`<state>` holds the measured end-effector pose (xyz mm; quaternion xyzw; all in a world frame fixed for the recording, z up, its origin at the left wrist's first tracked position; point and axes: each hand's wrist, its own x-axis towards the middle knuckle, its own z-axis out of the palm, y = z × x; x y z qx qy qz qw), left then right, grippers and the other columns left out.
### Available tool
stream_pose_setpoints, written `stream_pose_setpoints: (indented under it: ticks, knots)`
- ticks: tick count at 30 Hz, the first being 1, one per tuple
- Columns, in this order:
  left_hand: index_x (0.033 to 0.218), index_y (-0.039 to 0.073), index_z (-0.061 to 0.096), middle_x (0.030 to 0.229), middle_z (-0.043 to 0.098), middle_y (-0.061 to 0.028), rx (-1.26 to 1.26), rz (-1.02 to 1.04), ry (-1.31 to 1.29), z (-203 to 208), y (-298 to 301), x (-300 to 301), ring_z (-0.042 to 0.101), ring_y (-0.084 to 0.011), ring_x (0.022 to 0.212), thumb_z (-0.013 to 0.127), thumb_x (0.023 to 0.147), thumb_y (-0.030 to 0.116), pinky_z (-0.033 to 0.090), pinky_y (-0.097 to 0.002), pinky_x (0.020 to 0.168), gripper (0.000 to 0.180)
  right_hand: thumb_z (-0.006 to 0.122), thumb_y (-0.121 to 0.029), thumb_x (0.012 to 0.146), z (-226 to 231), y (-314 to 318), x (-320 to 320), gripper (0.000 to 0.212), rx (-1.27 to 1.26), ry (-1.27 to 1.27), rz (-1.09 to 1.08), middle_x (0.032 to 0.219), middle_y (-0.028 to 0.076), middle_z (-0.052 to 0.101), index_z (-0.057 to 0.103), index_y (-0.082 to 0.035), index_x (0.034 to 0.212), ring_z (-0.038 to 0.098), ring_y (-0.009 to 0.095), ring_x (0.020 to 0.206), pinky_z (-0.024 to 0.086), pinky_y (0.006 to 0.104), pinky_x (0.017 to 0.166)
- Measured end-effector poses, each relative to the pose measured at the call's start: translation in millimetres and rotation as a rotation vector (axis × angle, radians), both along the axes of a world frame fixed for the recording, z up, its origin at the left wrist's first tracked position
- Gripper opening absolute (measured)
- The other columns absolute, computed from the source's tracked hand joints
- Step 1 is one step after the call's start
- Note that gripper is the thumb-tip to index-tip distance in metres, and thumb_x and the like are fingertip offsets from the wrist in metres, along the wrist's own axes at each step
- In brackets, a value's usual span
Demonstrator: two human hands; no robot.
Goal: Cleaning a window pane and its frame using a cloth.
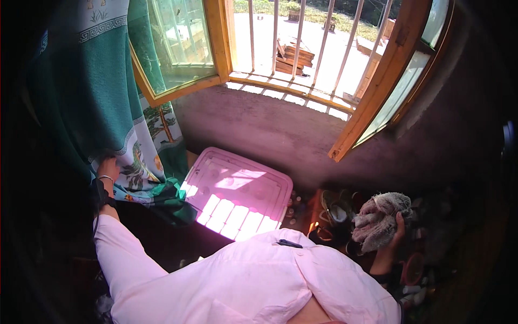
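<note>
Head view, item one: a teal patterned curtain (pixel 108 97), drawn aside from the open window (pixel 302 48) and pinched in the left hand (pixel 108 168) at its lower edge. Item two: a crumpled grey-pink rag (pixel 377 218), clenched in the right hand (pixel 396 229) above cluttered shoes; a pink plastic lid (pixel 237 197) lies between. Wiping is judged not yet begun, the sill being untouched.

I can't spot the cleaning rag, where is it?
In the head view, the crumpled rag is at lower right, held in the right hand, right of the pink bin lid.
</note>
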<state>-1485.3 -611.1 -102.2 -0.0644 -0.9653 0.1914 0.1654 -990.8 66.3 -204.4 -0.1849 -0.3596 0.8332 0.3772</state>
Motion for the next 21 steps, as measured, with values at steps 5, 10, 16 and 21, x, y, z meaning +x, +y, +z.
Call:
stream_pose_setpoints:
  ticks: [5,10,16,21]
  knots:
    - [0.14,0.008,0.035,0.07,0.057,-0.0086,0.584,-0.313,-0.187,-24.7,129.8,11.1,0.055,-0.0216,0.063,0.066,0.082,0.017,0.047,-0.0351,0.066,0.067,0.057,-0.028,0.084,-13.5,11.6,-12.5,0.042,0.02,0.104,0.028,0.113,0.013,0.06,0.055,-0.004,0.118,0.058,0.028,0.104,0.046,0.0429,0.093]
    - [0.148,0.012,0.011,0.122,0.052,-0.0292,0.92,-0.365,-0.167,-35.1,164.8,-16.1,0.057,-0.0381,0.109,0.063,0.084,0.015,0.045,-0.0387,0.093,0.082,0.06,-0.018,0.085,9.7,13.5,-56.6,0.034,0.159,0.162,-0.018,0.108,0.011,0.062,0.056,-0.003,0.115,0.061,0.023,0.099,0.048,0.0376,0.09]
    - [0.147,0.007,0.012,0.142,0.033,-0.027,1.105,-0.625,-0.093,-56.9,188.1,-45.3,0.043,-0.0317,0.127,0.063,0.083,0.006,0.035,-0.0376,0.105,0.082,0.062,-0.015,0.085,61.4,11.9,-120.3,0.028,0.38,0.167,0.006,0.096,0.009,0.065,0.058,-0.002,0.109,0.065,0.019,0.081,0.054,0.0317,0.069]
    - [0.145,0.004,0.019,0.141,0.034,-0.0275,1.208,-0.466,0.124,-56.8,191.7,-30.3,0.043,-0.0314,0.126,0.065,0.086,0.016,0.034,-0.0357,0.105,0.076,0.064,-0.011,0.084,58.7,21.0,-145.6,0.027,0.332,0.204,0.027,0.091,0.011,0.066,0.06,-0.001,0.108,0.066,0.02,0.069,0.057,0.034,0.058]
